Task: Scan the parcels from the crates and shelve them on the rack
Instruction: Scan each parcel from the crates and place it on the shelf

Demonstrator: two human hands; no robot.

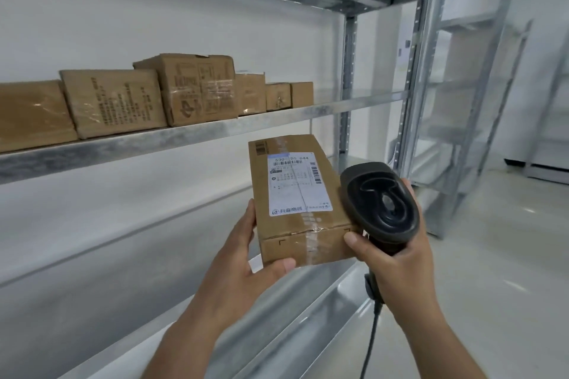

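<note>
Cardboard parcel [300, 200] looks light, stiff; left hand [243, 258] grasps its near end, right hand [397, 255] clenches scanner [381, 197].

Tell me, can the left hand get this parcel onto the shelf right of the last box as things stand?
Probably yes. The left hand grips the parcel just below the shelf, and the stretch right of the last box looks bare, with nothing between.
</note>
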